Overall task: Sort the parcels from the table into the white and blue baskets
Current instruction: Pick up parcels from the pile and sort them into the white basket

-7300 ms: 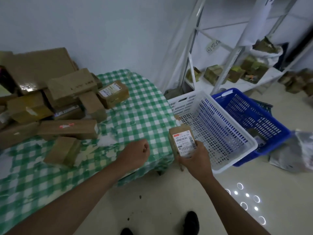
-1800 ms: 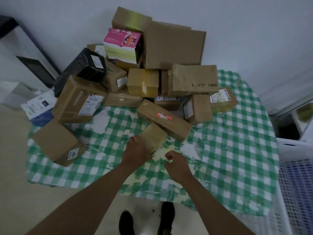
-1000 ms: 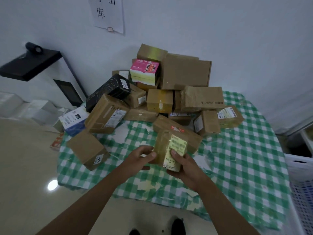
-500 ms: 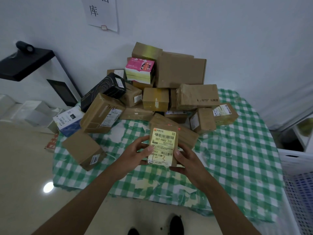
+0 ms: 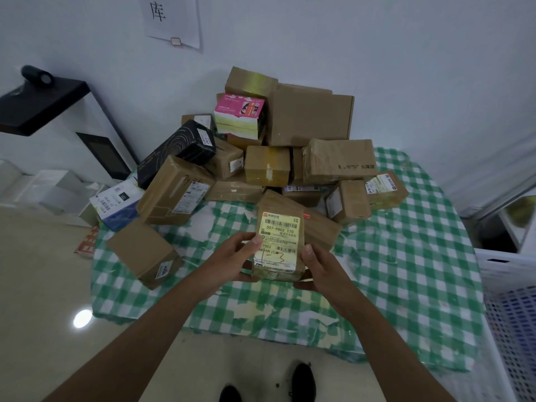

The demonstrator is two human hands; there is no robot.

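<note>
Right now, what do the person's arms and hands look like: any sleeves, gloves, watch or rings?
Both forearms are bare as far as the frame shows, with no sleeve in view. The left hand and right hand wear no gloves. No watch, band or ring shows on either wrist or on the visible fingers. Short, unpainted nails show on the thumbs.

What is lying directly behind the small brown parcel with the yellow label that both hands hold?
Behind the small brown parcel lies a long brown box on the checked tablecloth; its middle is covered.
</note>
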